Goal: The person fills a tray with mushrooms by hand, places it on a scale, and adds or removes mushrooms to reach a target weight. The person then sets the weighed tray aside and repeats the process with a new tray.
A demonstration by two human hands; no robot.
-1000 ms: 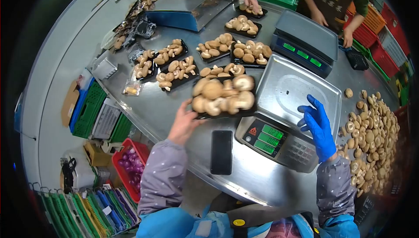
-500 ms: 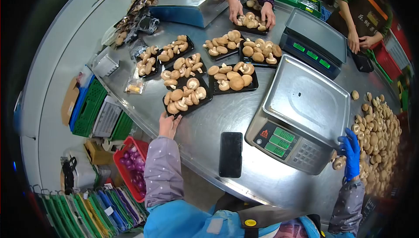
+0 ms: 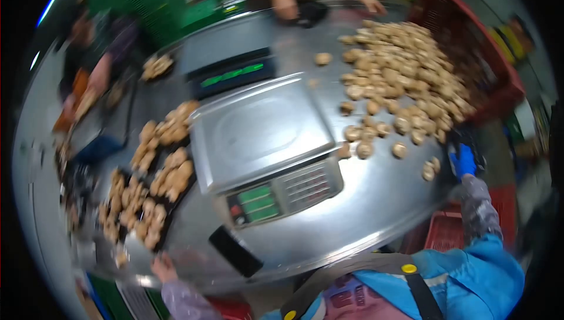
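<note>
The view is smeared by motion. My bare left hand (image 3: 164, 267) is at the lower left, close to the near end of the black trays of mushrooms (image 3: 151, 226); its blurred fingers do not show whether they touch one. My right hand (image 3: 464, 160), in a blue glove, is at the table's right edge with thumb and fingers apart, against dark, glossy trays (image 3: 477, 154). Two loose mushrooms (image 3: 430, 168) lie just left of it. A large mushroom pile (image 3: 405, 73) spreads beyond. Between my hands stands a metal-topped scale (image 3: 261, 132) with nothing on its pan.
A black phone (image 3: 235, 252) lies before the scale. Behind it is a second scale (image 3: 228, 53). A red crate (image 3: 499, 79) borders the pile, and another red basket (image 3: 443, 232) sits below the table edge. Co-workers' hands (image 3: 285, 6) are across the table; another person (image 3: 97, 79) is at left.
The view has swung right. My right hand has moved from beside the scale to the dark trays at the far right. My left hand is now lower in view, still near the mushroom trays.
</note>
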